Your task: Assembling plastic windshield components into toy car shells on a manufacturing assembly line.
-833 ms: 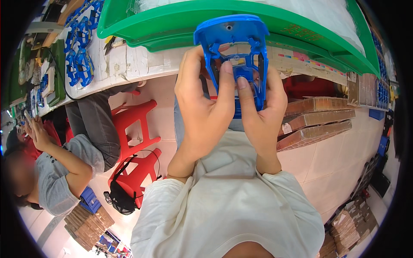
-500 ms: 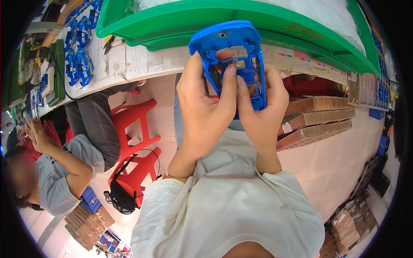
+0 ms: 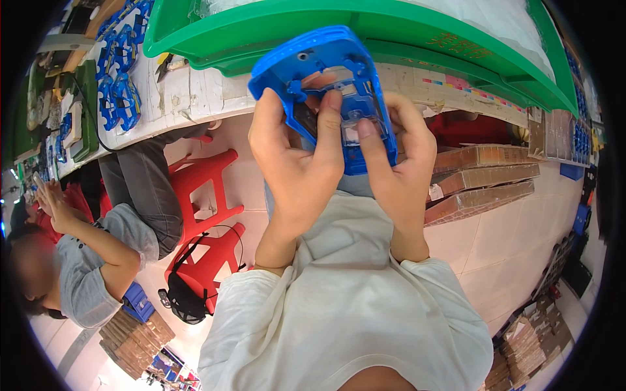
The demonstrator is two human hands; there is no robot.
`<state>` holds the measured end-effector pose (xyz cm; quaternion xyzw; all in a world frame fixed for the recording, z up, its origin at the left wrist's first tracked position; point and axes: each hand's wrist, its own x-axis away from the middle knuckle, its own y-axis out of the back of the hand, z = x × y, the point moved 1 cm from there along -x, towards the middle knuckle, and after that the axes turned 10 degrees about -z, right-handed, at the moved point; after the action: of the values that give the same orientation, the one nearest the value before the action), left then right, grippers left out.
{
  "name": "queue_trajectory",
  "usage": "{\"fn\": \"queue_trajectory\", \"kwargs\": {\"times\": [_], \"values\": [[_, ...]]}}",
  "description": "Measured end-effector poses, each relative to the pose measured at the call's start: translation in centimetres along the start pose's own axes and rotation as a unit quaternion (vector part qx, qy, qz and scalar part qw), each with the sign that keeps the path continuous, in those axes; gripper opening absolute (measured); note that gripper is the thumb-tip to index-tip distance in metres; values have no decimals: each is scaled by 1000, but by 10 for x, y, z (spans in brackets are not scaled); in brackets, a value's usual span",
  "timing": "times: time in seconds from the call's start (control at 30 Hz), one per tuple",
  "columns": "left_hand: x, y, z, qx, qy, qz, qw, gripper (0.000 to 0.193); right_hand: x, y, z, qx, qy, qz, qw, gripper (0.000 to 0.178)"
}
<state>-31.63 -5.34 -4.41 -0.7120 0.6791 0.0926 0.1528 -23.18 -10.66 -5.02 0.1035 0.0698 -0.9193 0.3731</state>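
- Nearest to me is my own white shirt (image 3: 352, 313), with both forearms rising from it toward the desk.
- My left hand (image 3: 293, 163) is closed around the left side of a blue plastic housing (image 3: 319, 62). Its thumb reaches across the open inner face.
- My right hand (image 3: 401, 173) grips the right side of the same housing, thumb pressed onto a small clear plastic insert (image 3: 355, 124) that sits inside the shell.
- The housing is held up in the air in front of my chest, just short of the near edge of the desk (image 3: 195, 91), with its hollow inside turned toward me.
- As I judge it, the clear insert is in its place and being pressed down, so the fitting looks well under way. I cannot tell whether it is fully seated. I see no cover on the open side yet.
- Past my hands, a big green plastic bin (image 3: 404, 32) rests on the desk near its front edge.
- Toward the far left end of the desk lie several more blue housings (image 3: 117, 85) in a loose row.
- Down on the left a seated person in a grey top (image 3: 91, 274) works beside red plastic stools (image 3: 202, 189).
- Stacked cardboard boxes (image 3: 482, 176) sit under the desk on the right.
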Motion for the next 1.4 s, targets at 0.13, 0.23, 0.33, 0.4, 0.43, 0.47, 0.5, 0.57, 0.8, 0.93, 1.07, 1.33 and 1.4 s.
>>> {"fn": "queue_trajectory", "kwargs": {"times": [0.13,0.23,0.33,0.4,0.43,0.47,0.5,0.57,0.8,0.93,1.07,1.33,1.4], "values": [[1,1,2,-10,26,8,1000,13,2,6,-4,12,-54,42,998,15],[3,-1,2,16,68,14,997,16,1,6,-2,29,-56,31,998,12],[4,-2,2,16,75,32,997,19,1,6,-3,28,-59,13,998,10],[7,-1,2,22,101,61,993,19,2,6,-6,44,-36,15,998,8],[8,0,2,22,102,62,993,19,2,6,-6,44,-36,15,998,8],[10,1,4,31,129,77,988,18,3,6,-5,47,-36,9,998,7],[11,2,5,41,157,91,983,18,3,5,-5,51,-36,4,998,10],[11,4,3,45,163,96,981,21,4,5,-7,52,-34,4,998,11],[11,3,8,51,131,102,985,19,5,5,-5,70,-37,-2,997,12],[12,3,8,46,129,97,986,18,4,5,-4,72,-31,0,997,12],[12,3,12,40,96,93,990,15,5,4,-6,74,3,2,997,13],[15,7,11,3,133,142,981,26,5,5,-4,90,-10,0,996,14],[15,5,11,-3,117,132,984,26,3,5,-4,101,-7,0,995,13]]}}
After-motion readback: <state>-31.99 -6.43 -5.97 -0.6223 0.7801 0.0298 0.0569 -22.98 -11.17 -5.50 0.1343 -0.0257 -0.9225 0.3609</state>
